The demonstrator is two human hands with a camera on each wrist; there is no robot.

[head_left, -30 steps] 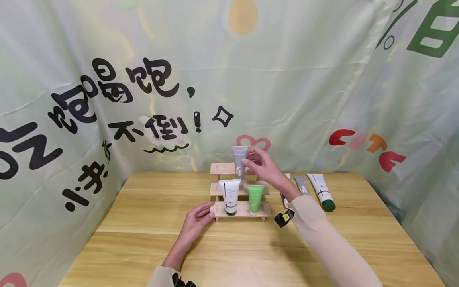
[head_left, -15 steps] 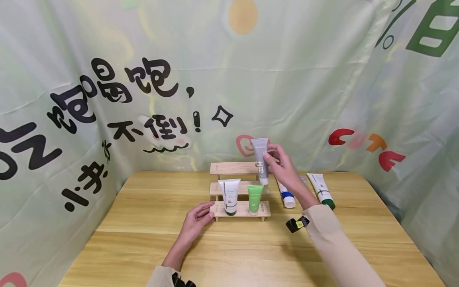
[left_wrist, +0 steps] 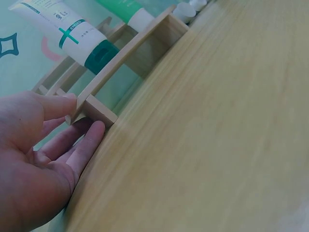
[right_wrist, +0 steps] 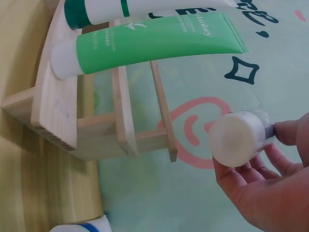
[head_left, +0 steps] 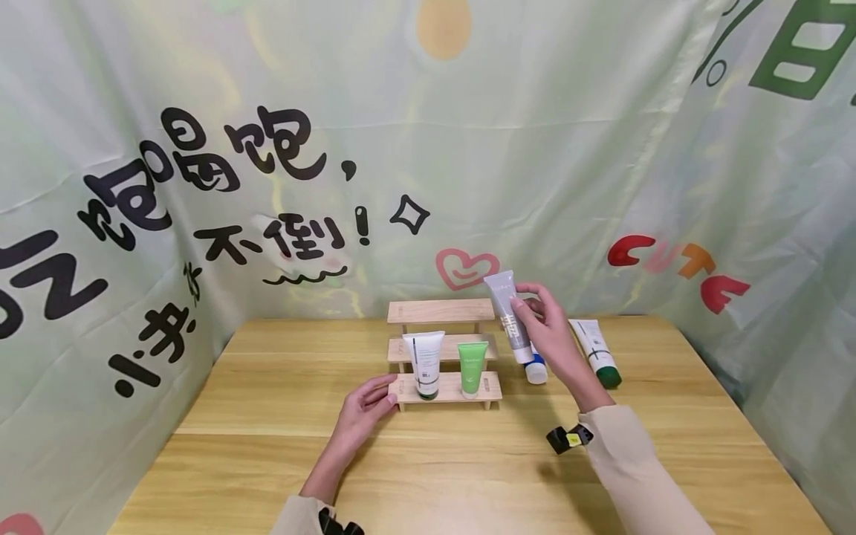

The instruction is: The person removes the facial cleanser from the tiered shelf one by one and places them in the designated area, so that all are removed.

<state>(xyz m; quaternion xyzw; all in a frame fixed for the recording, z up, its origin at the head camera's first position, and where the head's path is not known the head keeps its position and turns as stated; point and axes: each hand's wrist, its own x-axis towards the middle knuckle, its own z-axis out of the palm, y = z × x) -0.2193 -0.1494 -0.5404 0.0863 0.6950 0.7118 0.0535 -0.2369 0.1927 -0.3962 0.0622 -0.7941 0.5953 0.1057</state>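
My right hand (head_left: 550, 327) pinches a grey squeeze tube (head_left: 508, 316) between thumb and fingers, right of a three-step wooden display rack (head_left: 441, 310). The tube leans, white cap down; the right wrist view shows that cap (right_wrist: 236, 139) end-on. My left hand (head_left: 364, 412) holds the left end of the rack's lowest step, its thumb (left_wrist: 60, 105) at the shelf edge and fingers by the leg. On that step stand a white tube (head_left: 426, 364) with a dark green cap and a green tube (head_left: 472, 368) with a white cap, both cap down.
On the wooden table (head_left: 281, 446), right of the rack, lie a tube with a blue band and white cap (head_left: 536, 373), partly covered by the grey tube, and a white tube with a green cap (head_left: 595, 353). A printed curtain (head_left: 535, 171) rises behind the table.
My right hand has carried the grey tube from the rack's upper steps to the right, then lower, tilting it. The left hand stays at the rack's end. The head view has shifted slightly.
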